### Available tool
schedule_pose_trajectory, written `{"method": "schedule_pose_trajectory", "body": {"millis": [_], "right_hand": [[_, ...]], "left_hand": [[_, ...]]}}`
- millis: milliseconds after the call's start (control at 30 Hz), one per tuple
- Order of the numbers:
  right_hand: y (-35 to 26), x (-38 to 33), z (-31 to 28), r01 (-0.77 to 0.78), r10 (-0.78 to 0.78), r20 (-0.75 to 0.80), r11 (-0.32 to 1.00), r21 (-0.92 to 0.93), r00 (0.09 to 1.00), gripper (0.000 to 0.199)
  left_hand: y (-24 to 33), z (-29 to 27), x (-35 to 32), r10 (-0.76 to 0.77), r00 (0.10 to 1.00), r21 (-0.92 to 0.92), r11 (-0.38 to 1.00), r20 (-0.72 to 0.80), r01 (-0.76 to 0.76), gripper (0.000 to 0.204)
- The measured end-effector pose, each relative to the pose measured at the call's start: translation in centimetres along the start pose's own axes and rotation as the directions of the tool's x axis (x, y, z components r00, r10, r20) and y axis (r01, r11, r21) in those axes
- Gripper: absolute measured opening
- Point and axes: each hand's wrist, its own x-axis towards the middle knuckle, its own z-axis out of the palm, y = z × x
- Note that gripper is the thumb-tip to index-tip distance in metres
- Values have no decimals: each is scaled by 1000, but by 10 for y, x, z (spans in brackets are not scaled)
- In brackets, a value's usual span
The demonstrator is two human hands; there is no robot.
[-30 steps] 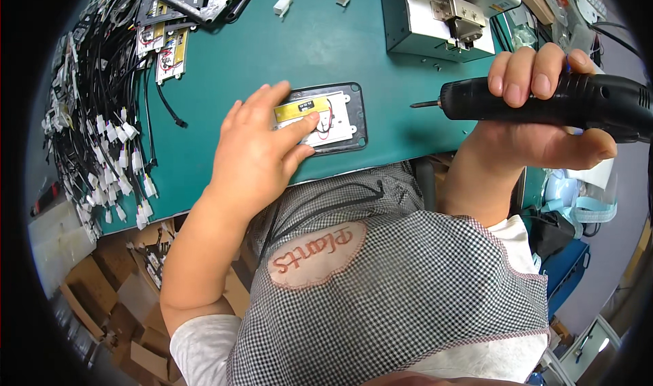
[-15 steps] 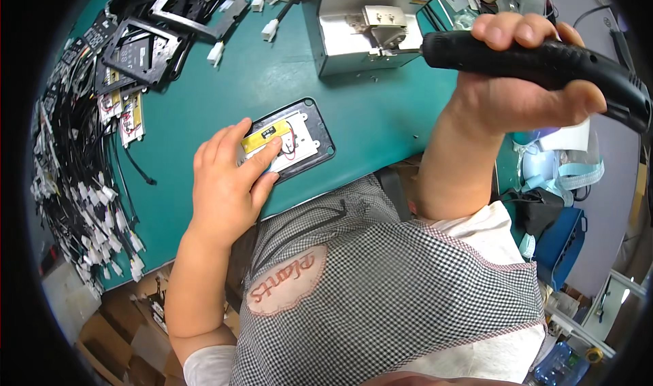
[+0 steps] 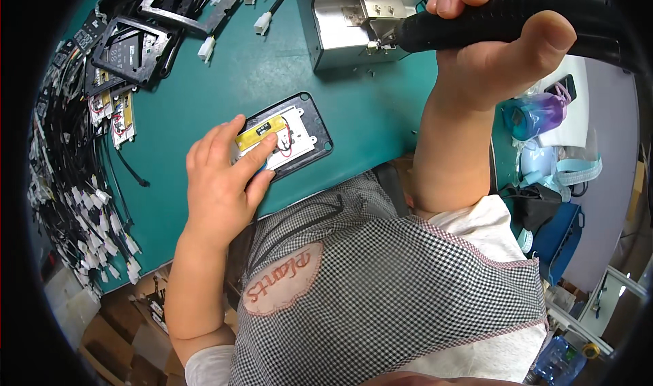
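Note:
My left hand [image 3: 221, 182] holds the left end of a flat black casing [image 3: 317, 124] on the green table, its thumb by the near edge and its index finger over the parts inside. In the casing lies a white circuit board [image 3: 301, 133] with a yellow-wrapped piece [image 3: 250, 137] and thin red and black wires. Raised at the upper right, my right hand [image 3: 486, 66] grips a black electric screwdriver [image 3: 496, 20], thumb extended along its near side. The screwdriver's tip meets the front pick-up spot of a silver-grey screw feeder [image 3: 333, 29]; whether a screw is on the bit cannot be made out.
Heaped cables with white connectors [image 3: 88, 229] cover the table's left side. Black frames [image 3: 132, 53] and more boards [image 3: 122, 117] lie at the far left. Right of my arm are a purple-blue bottle [image 3: 537, 116], a pale blue strap [image 3: 578, 172] and a blue bin [image 3: 563, 240].
My right hand has moved the screwdriver left and away from me, bringing its tip to the screw feeder. The view has shifted slightly; my left hand remains on the casing.

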Motion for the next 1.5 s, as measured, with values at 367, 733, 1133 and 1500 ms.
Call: {"method": "schedule_pose_trajectory", "body": {"millis": [367, 733, 1133, 1500], "right_hand": [[-5, -51, 2, -347, 274, 262, 891, 292, 925, 82], [34, -85, 11, -510, 373, 400, 796, 325, 837, 77], [31, -83, 9, -413, 361, 410, 910, 42, 838, 70], [1, 21, -53, -97, 58, 272, 987, 131, 960, 70]], "left_hand": [[-1, 3, -1, -15, 999, -10, 1000, -40, 15, 46], [-4, 6, -5, -37, 996, -53, 998, -78, 33, 46], [-6, 6, -4, -32, 996, -85, 996, -86, 25, 47], [-4, 7, -1, -52, 994, -103, 994, -100, 41, 43]]}}
